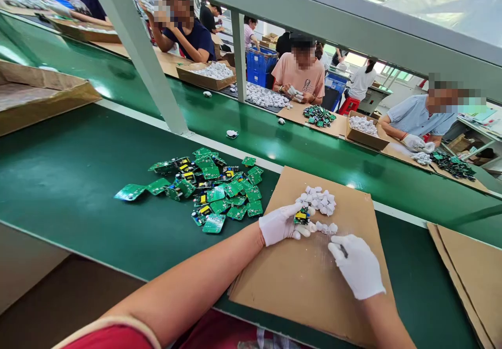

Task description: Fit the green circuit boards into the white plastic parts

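Green surface [78, 181] carries everything. Cardboard sheet [306, 286] on it: good flat base to work over. Circuit-board pile [215, 192] beside sheet, loosely tangled; boards best separated gently. Right hand [356, 265] over sheet, fingers bunched; cannot tell if anything pinched. Left hand [279, 226] clamped on single circuit board [301, 216] above sheet; light edge grip should spare components. White pieces [319, 201] just beyond; best kept within reach.

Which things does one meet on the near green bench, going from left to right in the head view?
Open cardboard box → pile of green circuit boards → gloved left hand holding a circuit board → gloved right hand → cardboard sheets at the right edge.
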Tool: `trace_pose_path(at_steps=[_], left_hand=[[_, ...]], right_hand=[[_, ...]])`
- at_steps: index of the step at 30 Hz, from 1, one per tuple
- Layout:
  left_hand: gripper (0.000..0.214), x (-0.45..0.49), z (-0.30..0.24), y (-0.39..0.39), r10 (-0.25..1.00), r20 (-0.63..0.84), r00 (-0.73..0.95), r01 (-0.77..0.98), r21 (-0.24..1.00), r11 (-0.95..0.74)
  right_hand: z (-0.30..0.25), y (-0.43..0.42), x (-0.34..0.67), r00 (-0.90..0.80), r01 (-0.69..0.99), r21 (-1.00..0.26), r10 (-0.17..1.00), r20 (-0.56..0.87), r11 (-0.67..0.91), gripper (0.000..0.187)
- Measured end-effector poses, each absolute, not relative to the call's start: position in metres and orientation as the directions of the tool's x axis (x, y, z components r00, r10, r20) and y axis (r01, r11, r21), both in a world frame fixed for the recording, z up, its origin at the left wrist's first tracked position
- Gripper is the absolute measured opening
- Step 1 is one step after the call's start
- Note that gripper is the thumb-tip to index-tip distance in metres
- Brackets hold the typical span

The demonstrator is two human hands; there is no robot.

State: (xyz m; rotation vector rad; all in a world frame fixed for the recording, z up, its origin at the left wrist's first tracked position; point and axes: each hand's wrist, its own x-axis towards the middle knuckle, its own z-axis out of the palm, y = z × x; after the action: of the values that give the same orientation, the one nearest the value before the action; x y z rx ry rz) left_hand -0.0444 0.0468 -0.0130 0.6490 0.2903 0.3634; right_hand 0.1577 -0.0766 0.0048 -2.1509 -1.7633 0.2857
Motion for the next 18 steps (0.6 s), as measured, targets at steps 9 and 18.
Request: trace_pose_path(at_steps=[9,18], left_hand=[[0.039,-0.045,-0.007,0.033,0.404,-0.221,0.888,-0.173,0.653,0.737],[0.035,-0.040,-0.010,0.035,0.368,-0.288,0.884,-0.135,0.598,0.790]], right_hand=[[-0.029,-0.121,0.118,0.025,0.998,-0.057,0.999,0.033,-0.023,0.065],[-0.022,-0.120,0.130,0.046,0.996,-0.074,0.999,-0.019,-0.047,0.076]])
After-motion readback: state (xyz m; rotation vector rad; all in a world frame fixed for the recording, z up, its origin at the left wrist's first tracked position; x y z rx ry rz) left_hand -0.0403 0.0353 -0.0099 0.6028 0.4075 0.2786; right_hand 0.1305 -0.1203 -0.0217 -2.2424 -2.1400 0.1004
